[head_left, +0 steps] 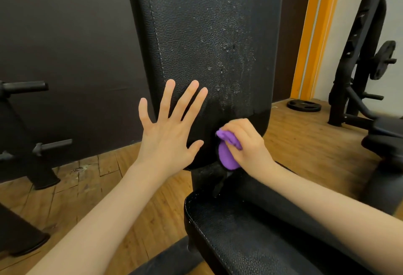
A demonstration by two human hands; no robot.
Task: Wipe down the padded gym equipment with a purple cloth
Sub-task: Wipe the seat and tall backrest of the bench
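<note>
Wood-floored gym: right hand (246,141) grips purple cloth (227,154) against back pad (196,35), left hand (168,133) spread flat

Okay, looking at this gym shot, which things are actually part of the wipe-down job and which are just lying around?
Part of the job:
- purple cloth, gripped by the right hand
- back pad, speckled with droplets
- seat pad
- left hand, fingers spread against the back pad

Just lying about:
- weight plate on the wooden floor
- second bench rack, right
- storage pegs, left
</note>
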